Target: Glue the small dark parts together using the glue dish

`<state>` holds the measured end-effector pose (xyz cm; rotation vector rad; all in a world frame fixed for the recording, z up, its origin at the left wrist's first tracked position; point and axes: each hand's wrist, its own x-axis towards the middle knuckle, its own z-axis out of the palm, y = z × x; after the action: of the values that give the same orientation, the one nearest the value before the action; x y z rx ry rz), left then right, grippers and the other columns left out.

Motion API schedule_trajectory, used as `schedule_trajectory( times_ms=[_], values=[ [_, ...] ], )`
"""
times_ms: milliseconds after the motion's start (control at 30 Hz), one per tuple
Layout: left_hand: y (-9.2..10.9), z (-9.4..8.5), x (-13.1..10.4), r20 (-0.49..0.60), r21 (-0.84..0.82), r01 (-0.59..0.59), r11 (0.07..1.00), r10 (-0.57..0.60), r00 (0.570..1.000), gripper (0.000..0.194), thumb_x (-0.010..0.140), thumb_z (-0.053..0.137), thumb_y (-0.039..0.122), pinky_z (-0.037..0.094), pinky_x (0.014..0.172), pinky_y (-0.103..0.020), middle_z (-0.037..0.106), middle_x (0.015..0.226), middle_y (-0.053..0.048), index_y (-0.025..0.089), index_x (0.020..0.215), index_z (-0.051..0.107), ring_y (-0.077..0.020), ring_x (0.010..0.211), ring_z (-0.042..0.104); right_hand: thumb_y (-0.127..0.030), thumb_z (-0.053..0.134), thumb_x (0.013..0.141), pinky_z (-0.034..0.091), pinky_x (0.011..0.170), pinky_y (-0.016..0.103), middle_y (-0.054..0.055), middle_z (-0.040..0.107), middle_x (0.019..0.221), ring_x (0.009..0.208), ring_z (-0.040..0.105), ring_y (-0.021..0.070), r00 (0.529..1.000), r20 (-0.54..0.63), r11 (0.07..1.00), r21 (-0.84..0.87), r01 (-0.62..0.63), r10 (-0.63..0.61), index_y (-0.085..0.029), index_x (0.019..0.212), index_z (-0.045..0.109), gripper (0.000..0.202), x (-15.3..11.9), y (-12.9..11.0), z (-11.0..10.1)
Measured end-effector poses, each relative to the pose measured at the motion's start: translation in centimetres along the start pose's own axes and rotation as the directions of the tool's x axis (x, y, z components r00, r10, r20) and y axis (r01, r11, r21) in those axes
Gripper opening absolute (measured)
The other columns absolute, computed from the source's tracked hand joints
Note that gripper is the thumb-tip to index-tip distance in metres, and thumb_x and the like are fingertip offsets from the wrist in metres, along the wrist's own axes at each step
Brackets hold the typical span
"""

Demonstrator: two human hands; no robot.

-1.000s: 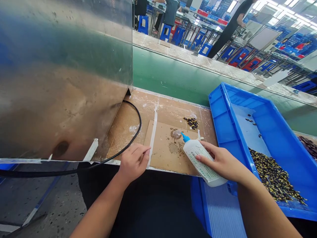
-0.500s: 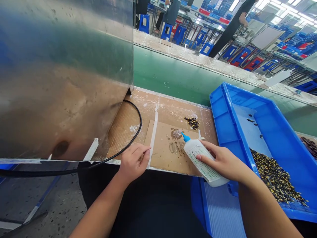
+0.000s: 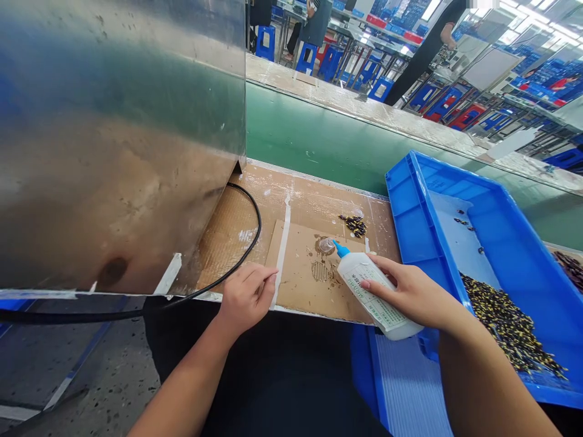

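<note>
A white bottle (image 3: 367, 291) with a blue nozzle lies tilted in my right hand (image 3: 405, 291), whose thumb and fingers wrap round its side. The nozzle tip points left, at the edge of a small clear round cup (image 3: 326, 245) on a stained cardboard sheet (image 3: 296, 291). My left hand (image 3: 248, 297) is pinched closed beside a white tape strip, left of the sheet's middle; whatever is between its fingertips is too small to make out. Behind the cup sits a small pile of black and yellow pieces (image 3: 355, 226).
At the right, a blue bin (image 3: 410, 212) holds many black and yellow pieces. A black cable (image 3: 259, 218) curves beside a large metal panel (image 3: 122, 145) at the left. Beyond the green partition (image 3: 314, 139) are stools, tables and people.
The bottle in my right hand has shifted very slightly, its nozzle tip a little nearer the cup. My left hand stays where it was.
</note>
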<state>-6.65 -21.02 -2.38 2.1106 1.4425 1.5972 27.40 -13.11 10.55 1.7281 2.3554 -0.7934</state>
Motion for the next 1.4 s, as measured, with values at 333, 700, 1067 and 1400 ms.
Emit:
schedule_trajectory(
  times_ms=[333,700,1067,1400],
  values=[
    [0.3,-0.1,0.3,-0.009,0.020,-0.005,1.000,0.005,1.000,0.017,0.100,0.065,0.009,0.058,0.078,-0.029,0.075,0.088,-0.003,0.020,0.111,0.072,-0.0164,0.079,0.071,-0.077,0.053,0.100,0.062,0.089,0.050,0.009,0.079,0.128,0.106,0.076,0.0376,1.000,-0.003,1.000,0.001,0.018,-0.018,-0.029,0.149,0.063,0.070,0.0,-0.1,-0.2],
    [0.0,-0.1,-0.1,0.009,0.004,0.013,1.000,-0.013,1.000,0.017,0.100,0.065,0.009,0.057,0.079,-0.031,0.075,0.090,-0.004,0.019,0.112,0.071,-0.0163,0.081,0.070,-0.079,0.053,0.098,0.061,0.087,0.046,0.006,0.079,0.128,0.106,0.077,0.0361,1.000,0.007,1.000,-0.002,-0.001,0.001,-0.030,0.146,0.065,0.070,0.0,-0.1,-0.4],
    [0.4,-0.2,0.4,-0.006,0.012,-0.003,1.000,0.003,1.000,0.017,0.101,0.063,0.010,0.059,0.078,-0.030,0.075,0.089,-0.004,0.020,0.111,0.072,-0.0160,0.080,0.071,-0.079,0.052,0.099,0.061,0.088,0.050,0.009,0.079,0.128,0.105,0.076,0.0367,1.000,0.012,1.000,0.010,0.006,-0.006,-0.028,0.147,0.064,0.070,-0.1,-0.2,-0.4],
    [0.0,0.0,-0.1,-0.003,-0.002,0.014,1.000,-0.014,1.000,0.020,0.098,0.066,0.007,0.058,0.081,-0.031,0.075,0.092,-0.004,0.019,0.113,0.071,-0.0170,0.084,0.071,-0.072,0.071,0.094,0.067,0.095,0.050,0.013,0.075,0.137,0.115,0.076,0.0366,0.989,-0.142,0.888,0.459,0.025,0.046,-0.027,0.155,0.053,0.078,-0.6,1.4,3.1]
  ],
)
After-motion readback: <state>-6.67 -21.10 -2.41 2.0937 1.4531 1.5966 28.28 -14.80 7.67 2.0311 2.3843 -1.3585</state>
